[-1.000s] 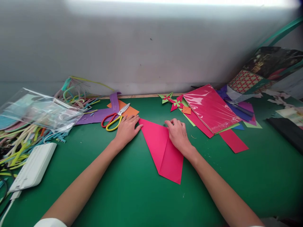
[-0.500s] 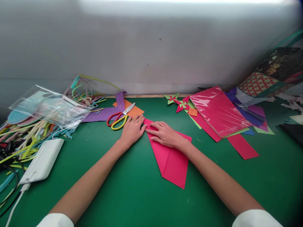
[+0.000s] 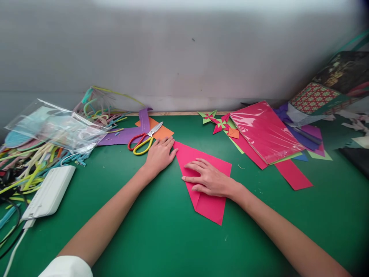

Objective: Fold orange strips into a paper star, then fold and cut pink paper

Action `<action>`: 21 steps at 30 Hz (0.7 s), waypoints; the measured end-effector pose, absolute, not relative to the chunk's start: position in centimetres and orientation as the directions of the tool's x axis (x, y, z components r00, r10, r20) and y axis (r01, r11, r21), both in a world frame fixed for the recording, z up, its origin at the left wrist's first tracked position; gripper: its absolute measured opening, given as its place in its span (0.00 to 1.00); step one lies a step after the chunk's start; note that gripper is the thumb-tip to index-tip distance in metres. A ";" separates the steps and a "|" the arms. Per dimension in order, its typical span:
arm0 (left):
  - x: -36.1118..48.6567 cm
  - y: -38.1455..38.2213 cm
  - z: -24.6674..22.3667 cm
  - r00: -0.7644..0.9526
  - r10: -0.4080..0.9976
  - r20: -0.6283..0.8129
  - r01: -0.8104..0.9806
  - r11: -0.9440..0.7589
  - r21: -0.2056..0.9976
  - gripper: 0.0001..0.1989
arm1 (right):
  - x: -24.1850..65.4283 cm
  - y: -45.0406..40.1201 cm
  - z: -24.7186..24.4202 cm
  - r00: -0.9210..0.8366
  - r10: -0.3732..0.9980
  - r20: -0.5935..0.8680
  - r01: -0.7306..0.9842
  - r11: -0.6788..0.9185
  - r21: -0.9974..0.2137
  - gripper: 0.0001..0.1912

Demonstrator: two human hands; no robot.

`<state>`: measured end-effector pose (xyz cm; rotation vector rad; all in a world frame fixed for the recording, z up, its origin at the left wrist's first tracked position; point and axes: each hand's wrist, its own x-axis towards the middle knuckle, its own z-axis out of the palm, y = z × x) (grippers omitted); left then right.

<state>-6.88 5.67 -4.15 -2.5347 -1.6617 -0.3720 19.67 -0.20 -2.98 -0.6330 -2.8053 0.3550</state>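
Observation:
A folded pink-red sheet of paper (image 3: 211, 209) lies on the green table, its narrow corner pointing away from me to the left. A slanting flap edge shows near its lower left side. Flat on the paper's left half rests my right hand (image 3: 206, 177), fingers spread and pointing left. My left hand (image 3: 160, 154) lies flat with its fingers extended at the paper's far corner, the thumb touching or very near the edge. Just beyond my left hand are scissors (image 3: 144, 140) with one red and one yellow handle, partly over an orange paper piece (image 3: 164, 132).
Left stand a white power strip (image 3: 50, 192), a clear plastic bag (image 3: 60, 127) and tangled coloured strips (image 3: 31, 165). Purple paper (image 3: 122, 137) lies behind my left hand. Folded paper stars (image 3: 221, 125) and a wrapped red paper pack (image 3: 268, 132) lie at the back right.
My right hand has slid down along the paper, toward me and slightly right, away from the far corner. My left hand stays by that corner. The whole view has shifted slightly.

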 end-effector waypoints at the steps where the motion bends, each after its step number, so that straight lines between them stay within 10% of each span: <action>1: -6.9 5.7 -4.1 0.376 0.893 0.246 0.914 -0.401 0.060 0.25 | 20.0 -0.7 -2.8 -0.883 0.433 0.181 0.372 0.881 -0.291 0.22; 21: -6.8 5.4 -4.2 0.356 0.892 0.279 0.910 -0.398 0.114 0.25 | 23.9 -6.6 -1.2 -0.871 0.470 0.143 0.345 0.794 -0.501 0.19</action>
